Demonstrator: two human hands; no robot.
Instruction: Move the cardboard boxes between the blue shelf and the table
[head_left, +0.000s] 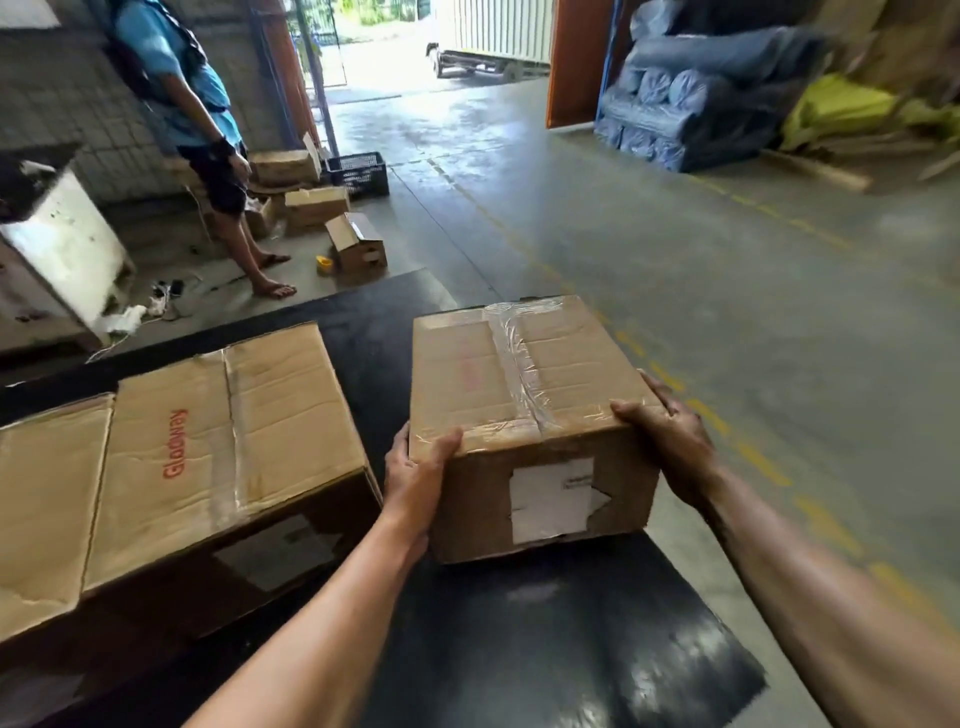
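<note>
Person, head-camera view: two bare forearms enter from the bottom edge, no sleeves visible anywhere behind the fingers. Left hand (415, 475) and right hand (670, 436) are both bare: no gloves, no rings on the visible fingers (631, 410), no watch or band at either wrist. Dark smudging shows on the right hand and forearm behind the fingers.

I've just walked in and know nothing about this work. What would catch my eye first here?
First, the taped cardboard box in the centre, gripped on both sides by the left hand and right hand over the black table. Next, the bigger Glooway box lying on the table to its left. Further back on the left, a bystander in a blue shirt stands among smaller boxes scattered on the floor.
</note>
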